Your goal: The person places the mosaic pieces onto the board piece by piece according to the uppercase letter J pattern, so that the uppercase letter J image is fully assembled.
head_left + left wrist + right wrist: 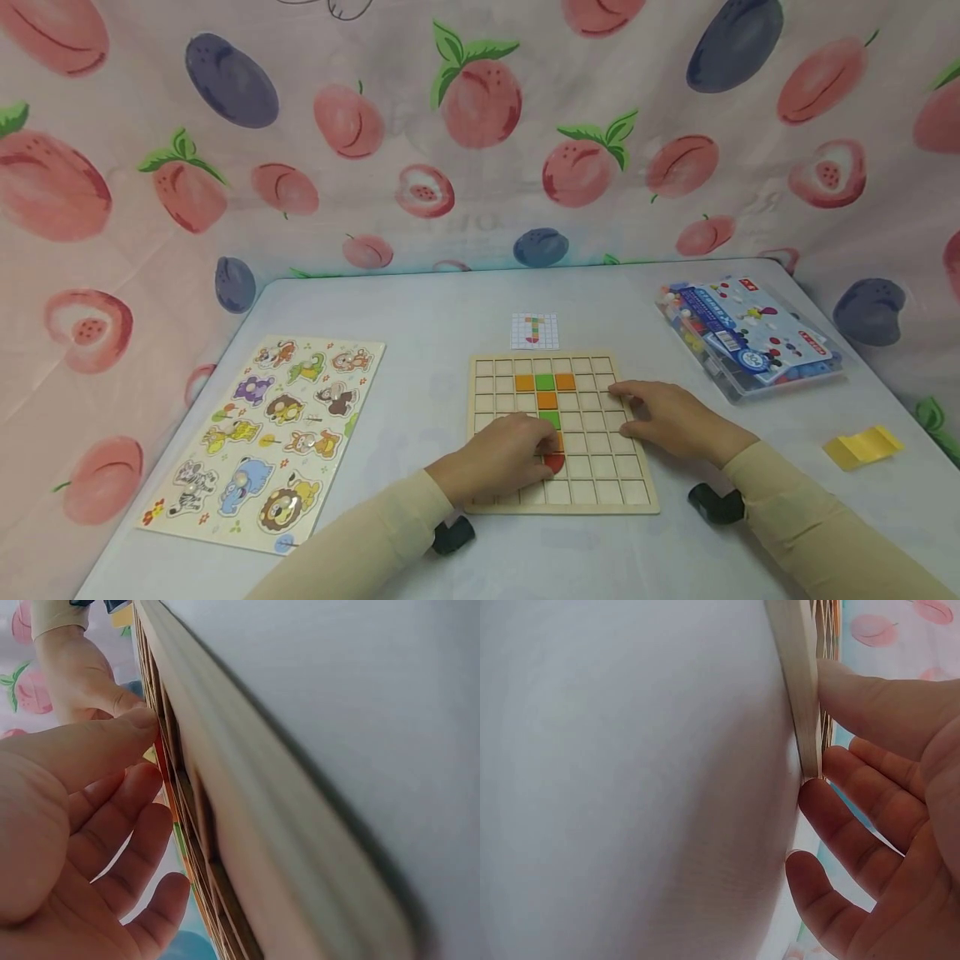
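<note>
A square wooden grid board (603, 454) lies on the table; orange and green tiles (549, 420) form a T in its cells. At the foot of the stem is a red half-round tile (555, 462). My left hand (498, 454) reaches over the board's near left part, thumb and forefinger at either side of the red tile; in the left wrist view, red shows between the fingertips (146, 780). My right hand (671, 421) rests at the board's right edge. The right wrist view shows that thumb (844, 686) on the rim, fingers loosely bent beside the corner.
Behind the board lies a small pattern card (535, 331). An animal puzzle board (300, 458) is on the left. A clear plastic case (750, 333) with colourful pieces stands at the back right, a yellow paper (862, 447) in front of it. A fruit-print cloth hangs behind the table.
</note>
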A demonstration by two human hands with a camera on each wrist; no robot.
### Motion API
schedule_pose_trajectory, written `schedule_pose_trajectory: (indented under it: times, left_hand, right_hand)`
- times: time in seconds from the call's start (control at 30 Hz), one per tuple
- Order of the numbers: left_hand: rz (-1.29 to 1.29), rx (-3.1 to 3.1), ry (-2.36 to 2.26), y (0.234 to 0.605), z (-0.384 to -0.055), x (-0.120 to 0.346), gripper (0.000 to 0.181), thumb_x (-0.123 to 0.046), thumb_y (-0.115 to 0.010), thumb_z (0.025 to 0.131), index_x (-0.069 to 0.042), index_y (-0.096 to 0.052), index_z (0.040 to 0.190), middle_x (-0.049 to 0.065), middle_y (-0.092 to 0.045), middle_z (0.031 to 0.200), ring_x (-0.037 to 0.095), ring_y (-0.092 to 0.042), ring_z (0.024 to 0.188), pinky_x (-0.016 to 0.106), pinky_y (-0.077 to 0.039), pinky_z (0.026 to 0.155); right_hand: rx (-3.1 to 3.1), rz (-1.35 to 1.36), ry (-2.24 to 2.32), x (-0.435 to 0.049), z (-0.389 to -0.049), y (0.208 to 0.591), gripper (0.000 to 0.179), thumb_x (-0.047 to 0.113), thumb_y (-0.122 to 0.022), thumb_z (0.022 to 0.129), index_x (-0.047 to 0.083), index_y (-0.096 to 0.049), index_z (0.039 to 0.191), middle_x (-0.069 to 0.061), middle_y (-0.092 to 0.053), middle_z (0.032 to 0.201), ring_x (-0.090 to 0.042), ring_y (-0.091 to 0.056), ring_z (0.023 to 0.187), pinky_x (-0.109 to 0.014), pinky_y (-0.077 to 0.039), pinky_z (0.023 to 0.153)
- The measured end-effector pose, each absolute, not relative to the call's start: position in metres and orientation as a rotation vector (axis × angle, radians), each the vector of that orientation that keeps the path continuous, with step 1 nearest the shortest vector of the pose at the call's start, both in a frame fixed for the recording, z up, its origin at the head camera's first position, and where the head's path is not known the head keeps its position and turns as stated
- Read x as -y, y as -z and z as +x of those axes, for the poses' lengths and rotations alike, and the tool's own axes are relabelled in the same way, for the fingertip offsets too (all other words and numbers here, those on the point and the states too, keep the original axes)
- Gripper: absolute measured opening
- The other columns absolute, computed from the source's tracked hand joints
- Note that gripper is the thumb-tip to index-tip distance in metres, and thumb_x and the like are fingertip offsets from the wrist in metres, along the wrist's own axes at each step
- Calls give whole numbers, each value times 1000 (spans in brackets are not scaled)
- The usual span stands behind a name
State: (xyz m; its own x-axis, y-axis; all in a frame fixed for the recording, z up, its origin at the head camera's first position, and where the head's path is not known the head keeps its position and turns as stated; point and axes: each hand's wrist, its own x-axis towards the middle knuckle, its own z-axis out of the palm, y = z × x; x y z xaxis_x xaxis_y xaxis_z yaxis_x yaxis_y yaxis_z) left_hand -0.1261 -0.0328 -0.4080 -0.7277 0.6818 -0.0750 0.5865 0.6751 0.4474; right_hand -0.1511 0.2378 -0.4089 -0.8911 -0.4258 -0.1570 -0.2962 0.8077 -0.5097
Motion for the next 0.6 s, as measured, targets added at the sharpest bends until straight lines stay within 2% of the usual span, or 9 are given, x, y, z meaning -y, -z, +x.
schedule_pose_trajectory:
  times: [0.3,0.47,0.6]
  left_hand:
    - [922,-2632,-643,401,-127,40,15,-17,-77,87,-16,-70,101,-12,-63,91,5,-55,88,21,-48,81]
    - [852,-2657,-655,397,-128,49,22,-13,-78,86,-14,-71,107,-10,-65,95,9,-56,91,23,-49,85]
    - [763,-2667,-668,395,-129,57,24,-17,-79,86,-14,-71,109,-9,-65,97,10,-56,93,26,-50,87]
  right_hand:
    - [-2732,-548,702,-237,-151,408,58,21,-74,91,1,-53,141,-18,-61,132,-39,-55,121,-61,-39,102]
    - [-2730,-535,703,-236,-150,408,59,22,-74,91,2,-53,141,-20,-59,134,-42,-53,124,-61,-38,104]
    - [-2728,-530,701,-236,-150,409,59,23,-74,91,2,-53,141,-21,-58,135,-42,-52,125,-61,-38,104]
